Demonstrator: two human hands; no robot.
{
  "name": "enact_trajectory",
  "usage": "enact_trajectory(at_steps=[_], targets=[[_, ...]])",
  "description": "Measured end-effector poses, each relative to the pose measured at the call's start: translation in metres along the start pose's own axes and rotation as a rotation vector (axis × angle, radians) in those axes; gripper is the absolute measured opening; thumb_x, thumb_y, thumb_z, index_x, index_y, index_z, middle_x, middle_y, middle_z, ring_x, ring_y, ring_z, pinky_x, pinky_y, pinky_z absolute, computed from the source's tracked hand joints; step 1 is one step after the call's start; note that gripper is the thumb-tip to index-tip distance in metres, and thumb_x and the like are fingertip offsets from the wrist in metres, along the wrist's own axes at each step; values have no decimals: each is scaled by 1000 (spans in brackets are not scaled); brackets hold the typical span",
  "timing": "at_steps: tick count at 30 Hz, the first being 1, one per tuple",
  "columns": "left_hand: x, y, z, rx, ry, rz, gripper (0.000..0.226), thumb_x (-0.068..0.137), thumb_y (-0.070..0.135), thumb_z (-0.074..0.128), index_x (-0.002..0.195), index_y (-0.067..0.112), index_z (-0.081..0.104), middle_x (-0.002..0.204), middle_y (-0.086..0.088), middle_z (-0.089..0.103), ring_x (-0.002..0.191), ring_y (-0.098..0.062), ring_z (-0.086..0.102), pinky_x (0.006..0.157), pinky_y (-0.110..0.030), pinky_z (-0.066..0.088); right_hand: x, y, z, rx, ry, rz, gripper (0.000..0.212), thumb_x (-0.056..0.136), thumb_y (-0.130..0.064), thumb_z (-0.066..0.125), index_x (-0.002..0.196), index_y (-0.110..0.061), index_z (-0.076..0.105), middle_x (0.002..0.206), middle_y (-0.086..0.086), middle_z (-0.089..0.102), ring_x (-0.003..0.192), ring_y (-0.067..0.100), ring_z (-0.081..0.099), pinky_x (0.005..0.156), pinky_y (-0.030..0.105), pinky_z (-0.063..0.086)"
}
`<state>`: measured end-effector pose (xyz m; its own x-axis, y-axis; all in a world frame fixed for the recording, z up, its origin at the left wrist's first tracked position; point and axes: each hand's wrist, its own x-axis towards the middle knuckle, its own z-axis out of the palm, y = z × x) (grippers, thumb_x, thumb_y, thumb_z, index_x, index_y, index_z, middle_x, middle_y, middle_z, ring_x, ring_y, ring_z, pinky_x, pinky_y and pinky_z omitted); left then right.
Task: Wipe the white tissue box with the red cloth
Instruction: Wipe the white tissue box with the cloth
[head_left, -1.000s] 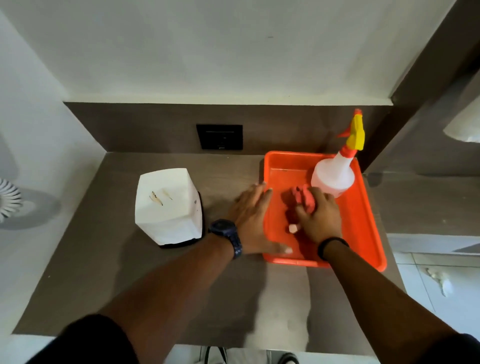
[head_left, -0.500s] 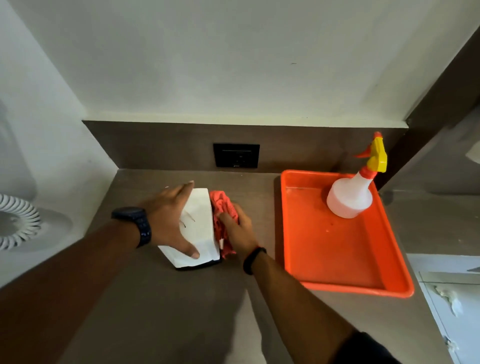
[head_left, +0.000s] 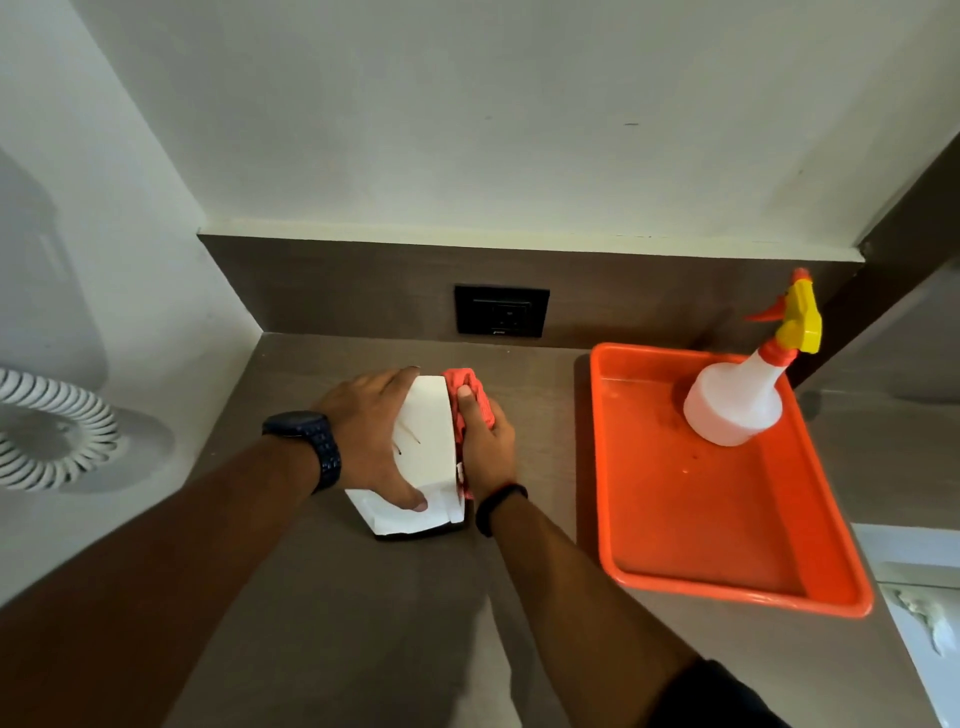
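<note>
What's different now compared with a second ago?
The right hand carried the red cloth out of the orange tray to the tissue box's right side. The left hand took hold of the box. The spray bottle stayed in the tray.

Head view: worn on the head, looking forward and steeply down, close over the brown matte countertop (head_left: 363, 623).
Shared views: one only.
</note>
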<state>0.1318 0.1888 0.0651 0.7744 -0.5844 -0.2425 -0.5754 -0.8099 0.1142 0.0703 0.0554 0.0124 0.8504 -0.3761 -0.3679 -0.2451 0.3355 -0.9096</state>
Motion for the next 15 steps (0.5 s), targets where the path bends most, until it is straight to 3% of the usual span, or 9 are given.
enact_trajectory(at_steps=[4,8,11,13,15], targets=[[-2,3,-2,-13,-6,3,145,23,81,68,143,21,12,145,-2,38,125,-24,40,101,-38,37,-24,22,-5,-2,74,-11,32,89,-52,56,108,-30,67,107,6,74,103,28,68,96,53,53],[-3,3,-4,-46,13,12,139,24,79,71,141,25,18,137,2,45,117,-20,46,94,-34,41,-20,7,-1,20,-2,-145,15,85,-52,60,95,-45,69,96,-13,74,92,6,70,77,32,60],[-2,3,-4,-72,36,38,133,24,78,72,138,29,25,128,6,51,107,-18,51,86,-31,42,3,-14,5,-11,-80,-168,8,91,-39,61,96,-37,67,102,-3,73,103,19,69,92,39,57],[0,2,-2,-53,28,31,136,24,79,71,139,26,23,132,4,49,112,-19,49,91,-34,43,12,-14,6,16,-47,-110,8,93,-35,60,97,-33,67,102,1,73,106,24,69,95,41,55],[0,0,0,-21,14,13,142,23,82,68,141,24,17,140,0,43,120,-22,44,98,-37,40,11,-6,5,68,-1,-12,24,92,-39,60,109,-23,68,107,4,73,107,25,68,95,40,55]])
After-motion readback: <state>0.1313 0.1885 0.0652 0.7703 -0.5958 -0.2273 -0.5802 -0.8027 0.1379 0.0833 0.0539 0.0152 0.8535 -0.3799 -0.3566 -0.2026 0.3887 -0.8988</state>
